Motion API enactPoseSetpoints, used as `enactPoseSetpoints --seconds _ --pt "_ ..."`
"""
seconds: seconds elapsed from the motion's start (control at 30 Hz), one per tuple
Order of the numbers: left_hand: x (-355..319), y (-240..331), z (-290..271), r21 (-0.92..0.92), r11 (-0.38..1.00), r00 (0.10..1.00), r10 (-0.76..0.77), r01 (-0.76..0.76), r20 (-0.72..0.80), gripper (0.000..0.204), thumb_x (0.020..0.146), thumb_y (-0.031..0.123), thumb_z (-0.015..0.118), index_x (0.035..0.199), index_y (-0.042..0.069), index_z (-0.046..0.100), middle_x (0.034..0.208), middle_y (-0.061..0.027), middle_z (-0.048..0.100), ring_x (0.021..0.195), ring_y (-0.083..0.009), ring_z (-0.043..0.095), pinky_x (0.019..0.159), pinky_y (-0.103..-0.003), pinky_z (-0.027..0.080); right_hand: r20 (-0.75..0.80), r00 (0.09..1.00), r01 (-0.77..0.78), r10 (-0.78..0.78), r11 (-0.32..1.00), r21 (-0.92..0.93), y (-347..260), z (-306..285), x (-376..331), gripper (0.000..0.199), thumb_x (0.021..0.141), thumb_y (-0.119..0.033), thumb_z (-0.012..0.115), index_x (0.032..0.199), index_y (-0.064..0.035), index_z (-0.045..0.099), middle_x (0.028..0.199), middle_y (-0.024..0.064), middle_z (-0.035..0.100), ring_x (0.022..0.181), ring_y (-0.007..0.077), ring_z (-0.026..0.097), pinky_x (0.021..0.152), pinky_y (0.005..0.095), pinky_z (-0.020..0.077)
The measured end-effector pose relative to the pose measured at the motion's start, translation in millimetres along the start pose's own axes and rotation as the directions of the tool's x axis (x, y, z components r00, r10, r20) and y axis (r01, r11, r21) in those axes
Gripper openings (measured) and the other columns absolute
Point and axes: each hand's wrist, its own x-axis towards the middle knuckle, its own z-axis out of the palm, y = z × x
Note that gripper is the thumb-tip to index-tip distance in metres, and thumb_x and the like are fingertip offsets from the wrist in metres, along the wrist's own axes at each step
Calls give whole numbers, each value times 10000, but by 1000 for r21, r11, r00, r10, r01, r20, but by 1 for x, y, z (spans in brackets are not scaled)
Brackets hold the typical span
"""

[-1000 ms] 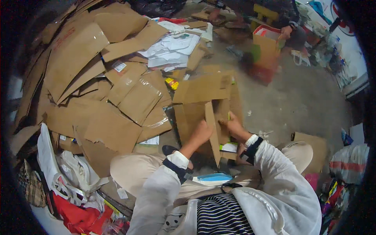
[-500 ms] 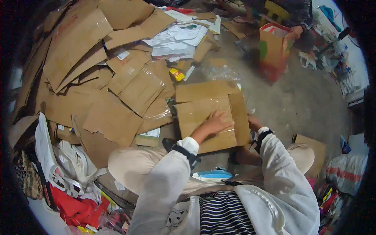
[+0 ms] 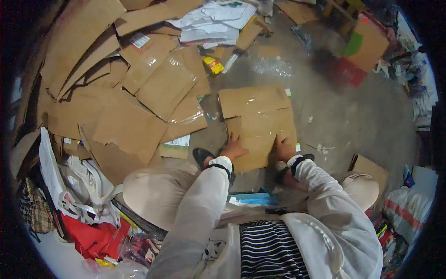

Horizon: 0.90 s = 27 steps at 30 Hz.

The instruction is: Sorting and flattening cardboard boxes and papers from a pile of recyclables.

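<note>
Concrete floor (image 3: 353, 116) strewn with cardboard sheets (image 3: 139, 93); both hands, left (image 3: 233, 148) and right (image 3: 284, 149), press flat, fingers spread, on a flattened box (image 3: 258, 118).

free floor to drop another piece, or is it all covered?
Bare concrete lies right of the flattened cardboard box that both hands, left and right, press flat, up to the red-and-green carton. A smaller patch sits above the box near the clear plastic wrap. Left of it is crowded: the cardboard pile overlaps throughout.

Left hand (image 3: 233, 148) and right hand (image 3: 283, 149) flat on flattened cardboard box (image 3: 258, 123) on concrete floor (image 3: 353, 116).
</note>
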Motion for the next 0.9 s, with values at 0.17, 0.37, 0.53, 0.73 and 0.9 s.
enactPoseSetpoints --seconds 0.17,0.37,0.53,0.73,0.9 --pt "6 -11 1 -7 997 993 81 -81 80 772 635 268 597 1271 25 232 1333 -234 110 1210 -401 172 965 -383 255 -308 948 -173 73 935 -309 3 36 8 740 728 -286 496 1306 -48 99 1166 391 274 859 484 488 767 463 390" --pt "6 -23 -16 -748 644 936 -138 -163 -323 487 670 159 621 1076 -34 433 952 -150 556 913 -233 520 757 -320 426 -362 932 -213 26 846 -488 1 34 10 711 730 -306 497 1303 -66 150 1142 381 318 825 445 521 747 451 405" --pt "4 -19 9 -985 169 998 -52 -30 -39 203 688 114 603 832 -9 529 759 -68 572 685 -154 545 576 -292 439 -58 997 45 -44 999 13 14 1 6 719 692 -282 566 1273 -71 200 1045 348 412 855 434 514 754 438 422" --pt "-35 42 2 -812 536 973 -136 230 186 253 775 262 492 949 80 519 856 -51 558 743 -195 546 598 -321 433 -143 987 -60 66 997 48 44 -16 3 544 686 -255 558 1158 -37 399 960 232 536 845 369 542 737 401 439" --pt "56 -78 -6 -230 949 964 172 -217 -200 229 761 269 501 773 52 575 720 -65 564 663 -211 538 545 -332 415 -217 946 230 -241 970 -77 -11 -78 -18 377 684 -314 580 910 -13 571 902 172 579 760 342 575 698 416 451"
